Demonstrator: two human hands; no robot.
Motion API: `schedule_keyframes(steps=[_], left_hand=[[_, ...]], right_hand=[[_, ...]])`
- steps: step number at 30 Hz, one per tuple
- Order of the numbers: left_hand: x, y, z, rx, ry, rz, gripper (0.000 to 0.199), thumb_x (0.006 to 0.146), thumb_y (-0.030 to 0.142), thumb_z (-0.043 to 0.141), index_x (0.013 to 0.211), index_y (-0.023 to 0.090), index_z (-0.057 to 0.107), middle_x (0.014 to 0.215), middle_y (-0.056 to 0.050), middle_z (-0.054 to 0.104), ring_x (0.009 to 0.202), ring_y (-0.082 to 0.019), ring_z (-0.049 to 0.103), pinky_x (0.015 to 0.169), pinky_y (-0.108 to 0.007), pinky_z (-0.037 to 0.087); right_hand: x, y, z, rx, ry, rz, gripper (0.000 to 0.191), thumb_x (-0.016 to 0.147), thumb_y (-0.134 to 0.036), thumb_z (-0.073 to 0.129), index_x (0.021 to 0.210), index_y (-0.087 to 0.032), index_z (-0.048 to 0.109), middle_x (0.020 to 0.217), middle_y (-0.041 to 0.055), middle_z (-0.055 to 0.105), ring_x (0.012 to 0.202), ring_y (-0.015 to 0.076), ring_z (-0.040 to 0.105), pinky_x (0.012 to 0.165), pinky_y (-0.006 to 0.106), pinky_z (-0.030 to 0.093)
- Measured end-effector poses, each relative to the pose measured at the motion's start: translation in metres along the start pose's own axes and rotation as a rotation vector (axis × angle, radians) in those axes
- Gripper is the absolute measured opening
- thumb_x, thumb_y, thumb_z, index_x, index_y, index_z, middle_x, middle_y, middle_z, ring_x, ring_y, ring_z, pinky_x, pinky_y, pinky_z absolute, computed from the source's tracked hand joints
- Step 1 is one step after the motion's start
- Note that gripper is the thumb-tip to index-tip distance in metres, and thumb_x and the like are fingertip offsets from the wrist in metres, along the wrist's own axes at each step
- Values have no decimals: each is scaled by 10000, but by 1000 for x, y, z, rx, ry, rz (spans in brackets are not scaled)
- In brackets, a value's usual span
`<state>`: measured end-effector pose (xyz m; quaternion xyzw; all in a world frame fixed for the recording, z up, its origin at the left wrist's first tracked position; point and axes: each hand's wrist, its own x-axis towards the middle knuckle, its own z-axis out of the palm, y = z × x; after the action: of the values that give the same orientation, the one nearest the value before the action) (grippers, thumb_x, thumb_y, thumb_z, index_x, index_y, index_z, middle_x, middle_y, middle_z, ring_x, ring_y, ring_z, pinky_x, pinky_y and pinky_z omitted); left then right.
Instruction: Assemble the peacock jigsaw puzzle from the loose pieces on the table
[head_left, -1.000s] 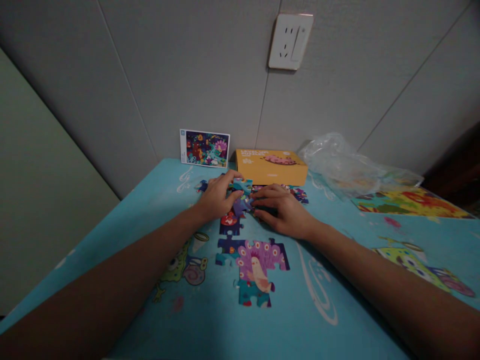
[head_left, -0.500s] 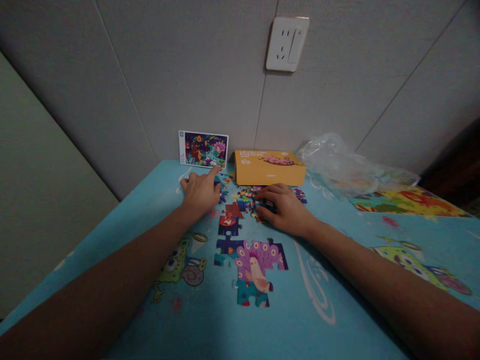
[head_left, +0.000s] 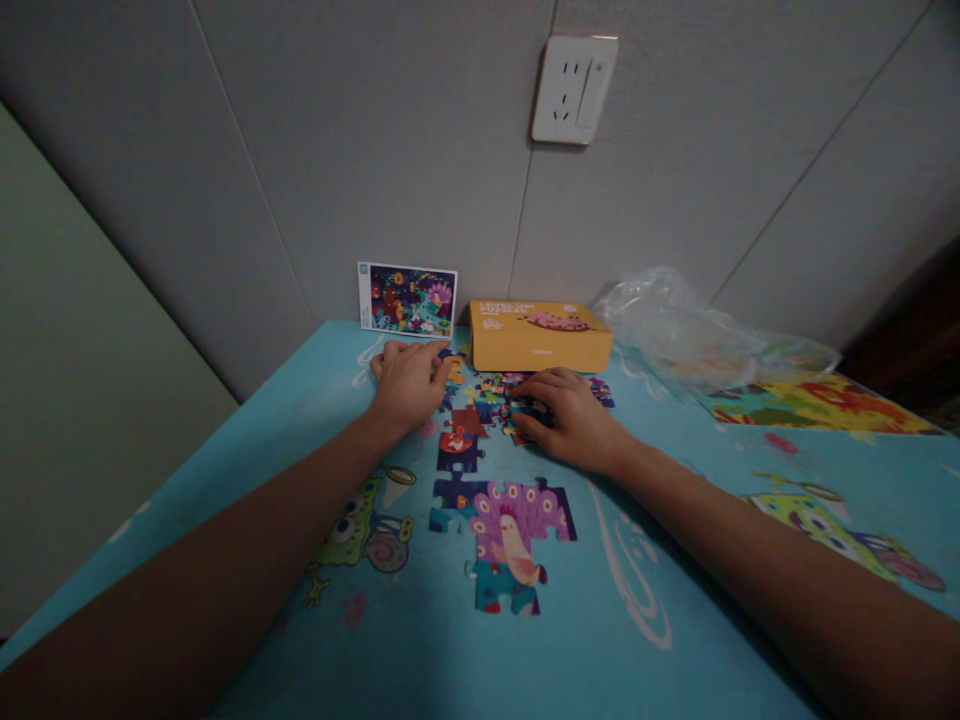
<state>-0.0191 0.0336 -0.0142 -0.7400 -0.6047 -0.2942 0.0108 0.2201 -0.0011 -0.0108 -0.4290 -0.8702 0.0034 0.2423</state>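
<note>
My left hand (head_left: 409,382) lies at the left end of a heap of loose jigsaw pieces (head_left: 491,398), fingers stretched to the right and thumb apart. By its fingertips is a puzzle piece with orange on it (head_left: 454,372). Over the right part of the heap rests my right hand (head_left: 566,418), its fingers spread and curved down onto the pieces. Nearer to me lies a joined puzzle section (head_left: 514,520) showing a pink and purple bird. Just beyond it sits a dark piece with a red figure (head_left: 457,452), below a brown-red piece (head_left: 466,420).
A picture card (head_left: 411,300) leans on the wall beside a yellow puzzle box (head_left: 541,345). To the right, a clear plastic bag (head_left: 675,330) partly covers a colourful sheet (head_left: 825,405). A blue cartoon-print cloth (head_left: 360,640) covers the table. A socket (head_left: 575,88) is on the wall.
My left hand has shifted slightly down and right, and its pointing index finger now lies closer to the other fingers. The orange piece shows more. My right hand stays put.
</note>
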Motion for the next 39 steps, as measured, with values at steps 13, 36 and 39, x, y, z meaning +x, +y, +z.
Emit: schedule_keyframes(steps=[13, 36, 39], left_hand=[[-10, 12, 1, -17, -235, 373, 408, 783, 570, 677, 1007, 229, 705, 1216, -78, 630, 1232, -360, 387, 1006, -548, 277], [-1, 3, 2, -62, 44, -105, 134, 809, 201, 552, 859, 230, 672, 837, -63, 687, 960, -323, 558, 844, -501, 427], [-2, 2, 2, 40, 62, -90, 139, 808, 258, 592, 865, 222, 714, 1004, -116, 652, 1052, -372, 508, 834, -522, 426]], right_hand=[[1, 0, 0, 15, 11, 0, 268, 866, -335, 608, 1065, -179, 695, 1011, 99, 703, 989, 267, 583, 912, 446, 395], [1, 1, -1, 53, 60, -6, 234, 862, -230, 574, 1055, -169, 690, 968, 112, 674, 934, 262, 572, 843, 405, 430], [1, -1, -4, 73, 99, 20, 240, 856, -190, 551, 1043, -150, 697, 916, 115, 683, 881, 252, 585, 791, 384, 449]])
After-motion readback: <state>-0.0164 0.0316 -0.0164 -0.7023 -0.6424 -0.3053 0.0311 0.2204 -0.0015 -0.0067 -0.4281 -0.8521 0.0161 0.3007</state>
